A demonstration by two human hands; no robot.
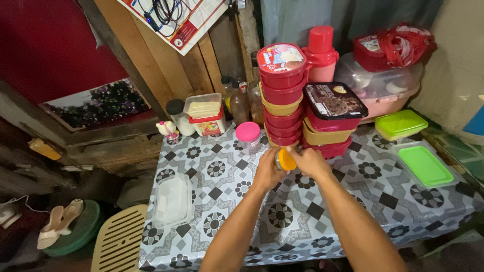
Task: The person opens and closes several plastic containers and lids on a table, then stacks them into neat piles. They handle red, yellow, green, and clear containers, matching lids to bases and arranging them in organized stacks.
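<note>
Both forearms reach forward; left hand (267, 171) and right hand (308, 162) clamp together on 1 orange-lidded jar (286, 160) between them.

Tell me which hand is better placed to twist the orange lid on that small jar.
Right, probably. The right hand has its fingers over the round orange lid of the small jar, while the left hand wraps the jar's body from the other side, steadying it above the patterned tablecloth.

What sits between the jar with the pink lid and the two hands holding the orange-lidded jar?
Nothing: in the head view only bare patterned tablecloth lies between the pink-lidded jar and the left hand, right hand and orange-lidded jar.
</note>
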